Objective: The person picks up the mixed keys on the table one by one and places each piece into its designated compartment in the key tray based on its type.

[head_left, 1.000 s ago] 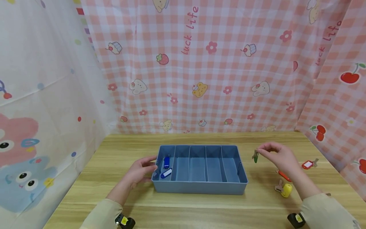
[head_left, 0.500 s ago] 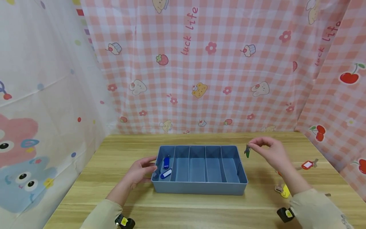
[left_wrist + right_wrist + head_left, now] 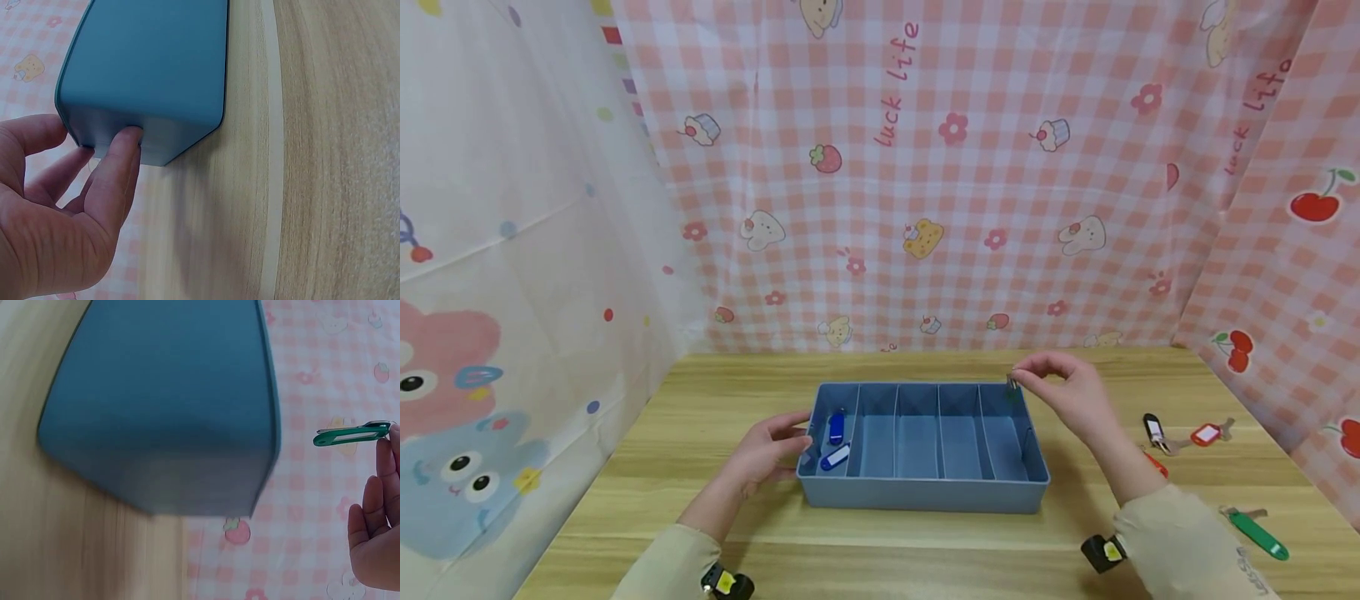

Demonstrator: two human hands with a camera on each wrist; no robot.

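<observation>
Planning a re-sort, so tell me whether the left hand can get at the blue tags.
Likely yes: the left hand touches the box beside the blue tags, and nothing covers them.

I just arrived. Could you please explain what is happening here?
A person's left hand holds the left end of a blue divided tray, while the right hand pinches a green key tag raised near the tray's far right corner. Two blue key tags lie in the leftmost compartment. A black tag, red tags and another green one lie on the table.
</observation>
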